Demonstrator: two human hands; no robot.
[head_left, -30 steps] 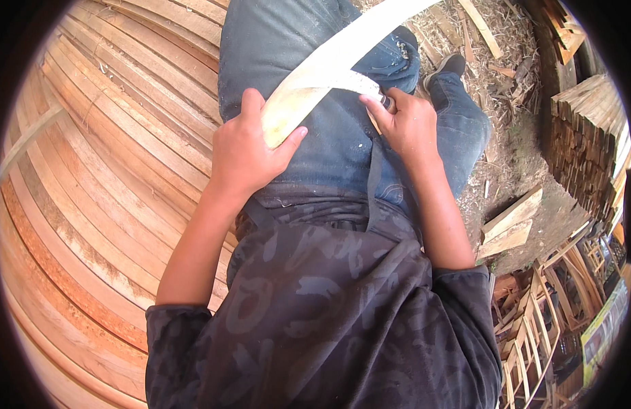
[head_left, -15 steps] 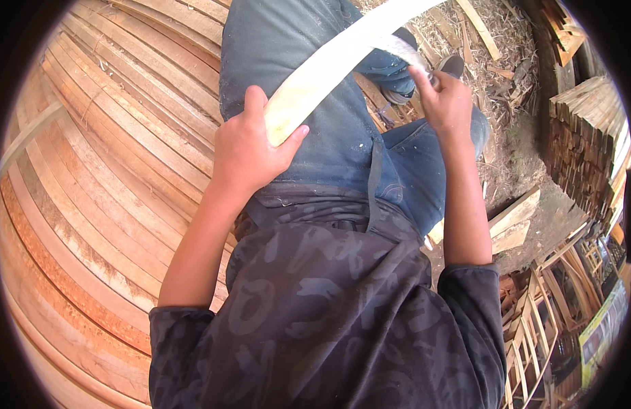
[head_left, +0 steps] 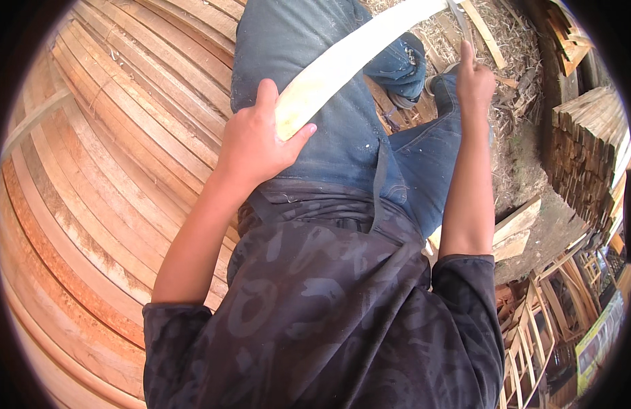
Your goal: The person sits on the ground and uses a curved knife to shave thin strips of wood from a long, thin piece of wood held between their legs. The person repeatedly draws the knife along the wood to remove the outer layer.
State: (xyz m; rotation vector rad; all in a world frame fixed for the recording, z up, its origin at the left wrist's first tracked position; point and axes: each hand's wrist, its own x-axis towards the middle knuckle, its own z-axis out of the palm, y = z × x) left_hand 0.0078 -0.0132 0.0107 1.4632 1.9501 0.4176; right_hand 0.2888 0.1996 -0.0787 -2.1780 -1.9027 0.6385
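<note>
My left hand (head_left: 255, 142) is closed around the near end of a long, pale wooden strip (head_left: 349, 58), with its thumb and fingers on either side. The strip slants up and away across my thigh, and its far end runs out of the top of the picture. At the upper right my right hand (head_left: 476, 85) is closed, its index finger stretched along a narrow knife (head_left: 460, 19). That blade touches or overlaps the strip near its far part; which of these I cannot tell. The knife's handle is hidden inside the hand.
Long planks (head_left: 124, 170) lie side by side on my left. Wood shavings (head_left: 520, 88) litter the ground ahead of my legs (head_left: 295, 41). To the right stand a stack of short wood pieces (head_left: 585, 143) and, lower down, a heap of thin slats (head_left: 534, 341).
My right hand and the knife have moved away and to the right along the strip, from its middle toward its far part. My left hand keeps its hold, shifted slightly right.
</note>
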